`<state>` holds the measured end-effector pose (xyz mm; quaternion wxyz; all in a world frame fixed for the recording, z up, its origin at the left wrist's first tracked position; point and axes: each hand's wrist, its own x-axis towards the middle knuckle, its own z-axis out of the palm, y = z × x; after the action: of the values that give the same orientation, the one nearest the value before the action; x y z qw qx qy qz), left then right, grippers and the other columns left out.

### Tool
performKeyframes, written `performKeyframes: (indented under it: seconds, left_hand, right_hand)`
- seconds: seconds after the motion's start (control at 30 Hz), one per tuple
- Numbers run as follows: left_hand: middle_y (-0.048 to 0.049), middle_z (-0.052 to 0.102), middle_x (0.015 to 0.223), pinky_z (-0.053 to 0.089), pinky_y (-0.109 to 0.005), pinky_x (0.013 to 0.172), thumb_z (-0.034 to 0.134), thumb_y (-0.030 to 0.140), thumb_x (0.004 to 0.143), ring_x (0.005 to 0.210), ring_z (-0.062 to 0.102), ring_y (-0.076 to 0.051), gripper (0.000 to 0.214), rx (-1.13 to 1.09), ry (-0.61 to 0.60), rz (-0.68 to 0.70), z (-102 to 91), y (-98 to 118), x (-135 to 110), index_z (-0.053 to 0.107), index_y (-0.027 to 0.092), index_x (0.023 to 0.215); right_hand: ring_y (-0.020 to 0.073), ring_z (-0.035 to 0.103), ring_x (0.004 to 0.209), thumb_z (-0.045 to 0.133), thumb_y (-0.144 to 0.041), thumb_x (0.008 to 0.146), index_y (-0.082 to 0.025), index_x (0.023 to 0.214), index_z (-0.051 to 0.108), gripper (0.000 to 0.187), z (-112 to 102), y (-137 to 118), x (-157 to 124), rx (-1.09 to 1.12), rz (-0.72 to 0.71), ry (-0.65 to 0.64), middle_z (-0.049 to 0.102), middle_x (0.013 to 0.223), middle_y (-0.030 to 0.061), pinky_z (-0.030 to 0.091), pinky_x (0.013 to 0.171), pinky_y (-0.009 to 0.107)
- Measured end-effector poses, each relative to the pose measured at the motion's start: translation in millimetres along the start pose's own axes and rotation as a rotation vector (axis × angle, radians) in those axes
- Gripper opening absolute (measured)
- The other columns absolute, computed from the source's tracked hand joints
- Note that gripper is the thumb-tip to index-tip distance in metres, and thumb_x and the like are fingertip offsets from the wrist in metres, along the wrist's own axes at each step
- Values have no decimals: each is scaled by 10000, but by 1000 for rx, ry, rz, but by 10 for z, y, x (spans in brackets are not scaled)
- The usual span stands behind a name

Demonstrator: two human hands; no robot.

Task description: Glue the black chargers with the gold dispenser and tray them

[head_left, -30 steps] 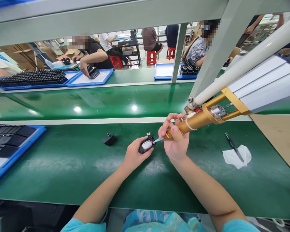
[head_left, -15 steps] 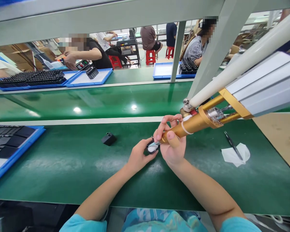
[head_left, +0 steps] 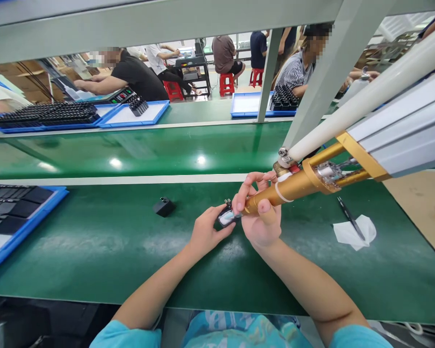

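Note:
My left hand (head_left: 205, 231) is closed around a small black part (head_left: 226, 216) with a white patch on top, held just above the green bench mat (head_left: 105, 241). My right hand (head_left: 261, 212) grips the gold nozzle of a dispensing gun (head_left: 293, 186), thumb on top of the barrel. The gun's tip touches the black part at its white patch. The gun's white body and tube run up to the right, out of the picture.
A second small black part (head_left: 164, 206) lies on the mat to the left. A blue tray with black parts (head_left: 10, 212) sits at the far left. Tweezers on a white wipe (head_left: 353, 227) lie to the right. Other people work at blue trays (head_left: 134, 116) across the conveyor.
My left hand has turned the black part and brought it closer to the nozzle tip. My right hand with the gun has shifted slightly left. A person opposite has reached leftward.

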<state>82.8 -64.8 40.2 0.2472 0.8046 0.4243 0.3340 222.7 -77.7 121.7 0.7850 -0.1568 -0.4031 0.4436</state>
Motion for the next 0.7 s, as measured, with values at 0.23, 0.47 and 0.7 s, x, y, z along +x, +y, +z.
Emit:
performKeyframes:
  seconds: [0.23, 0.47, 0.7]
  left_hand:
    - [-38, 646, 1030, 501, -334, 854, 635, 268, 794, 925, 618, -189, 410, -8, -229, -134, -158, -430, 66, 568, 229, 1197]
    - [-59, 568, 1305, 443, -381, 1012, 611, 414, 831, 1172, 559, -221, 523, -122, -257, -206, -219, -527, 163, 496, 268, 1320]
    - [-61, 660, 1124, 472, -356, 961, 526, 276, 883, 1037, 608, -177, 337, -152, -141, -21, -81, -478, 196, 585, 220, 1209]
  right_hand:
    - [46, 495, 557, 583, -433, 811, -296, 1048, 439, 309, -107, 34, 89, -28, -39, 19, 468, 945, -12, 418, 444, 202]
    - [38, 481, 533, 571, -483, 793, -294, 1041, 390, 361, -126, 34, 147, -100, -26, 83, 444, 970, -13, 393, 398, 194]
    - [34, 475, 537, 571, -464, 797, -295, 1037, 387, 347, -127, 37, 145, -115, -35, 70, 444, 975, -14, 406, 419, 197]
